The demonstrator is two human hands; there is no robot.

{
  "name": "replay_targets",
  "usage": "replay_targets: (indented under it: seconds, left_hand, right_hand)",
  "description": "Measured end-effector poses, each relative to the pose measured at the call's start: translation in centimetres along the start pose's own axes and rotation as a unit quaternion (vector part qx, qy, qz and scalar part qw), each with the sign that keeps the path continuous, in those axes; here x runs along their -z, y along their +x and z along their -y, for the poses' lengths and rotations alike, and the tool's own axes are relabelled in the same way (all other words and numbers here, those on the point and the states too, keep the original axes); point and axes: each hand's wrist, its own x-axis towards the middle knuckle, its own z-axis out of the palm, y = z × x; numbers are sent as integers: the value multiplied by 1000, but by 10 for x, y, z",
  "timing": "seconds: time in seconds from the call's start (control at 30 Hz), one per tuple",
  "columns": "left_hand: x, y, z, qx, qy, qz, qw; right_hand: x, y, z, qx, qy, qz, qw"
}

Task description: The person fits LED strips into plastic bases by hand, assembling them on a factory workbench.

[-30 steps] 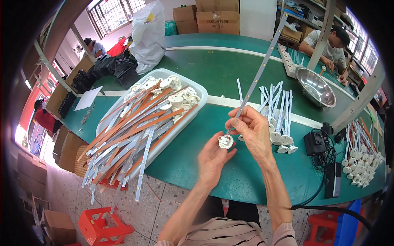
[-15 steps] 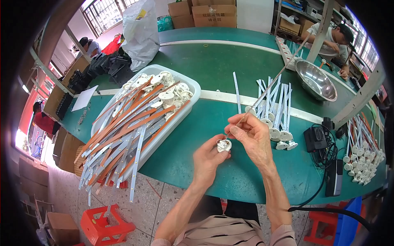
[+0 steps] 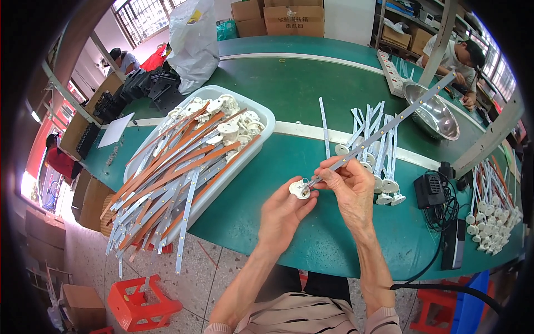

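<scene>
Between the fingertips of my left hand [image 3: 281,217] is a small round white plastic base [image 3: 298,190]. My right hand [image 3: 350,189] pinches a long thin LED strip [image 3: 389,125] close to its lower end, which meets the base. The strip slants up to the far right, its dotted face showing. Whether its end is fixed inside the base is hidden by my fingers. Just beyond my right hand, several finished-looking strips with white round bases [image 3: 384,183] lie on the green table [image 3: 239,217]. One lone strip [image 3: 324,127] lies left of them.
A pale plastic tub [image 3: 266,131] at left overflows with strips and white bases. At right sit a black adapter [image 3: 429,190] with cables, another pile of strips [image 3: 492,214] and a metal bowl [image 3: 431,111]. A metal post [image 3: 489,136] rises near the bowl. A co-worker [image 3: 459,58] sits far right.
The strip has turned from edge-on to showing its flat dotted face, and tilts further right. The base has rolled in my left fingers, its flat round face now towards me.
</scene>
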Motion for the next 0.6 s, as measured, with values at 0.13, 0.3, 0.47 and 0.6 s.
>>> replay_targets:
  seconds: [0.13, 0.3, 0.47, 0.6]
  left_hand:
    - [3, 1, 4, 20, -21, 7, 1000]
    - [3, 2, 4, 19, 48, 18, 999]
    - [2, 2, 2, 28, 118, 3, 993]
    - [-2, 1, 1, 42, 124, -5, 991]
  right_hand:
    - [0, -1, -5, 17, -10, 1, 1000]
    - [-4, -3, -3, 1, -8, 16, 1000]
    - [-7, -6, -6, 19, -70, 22, 997]
    - [-3, -5, -9, 25, -87, 33, 995]
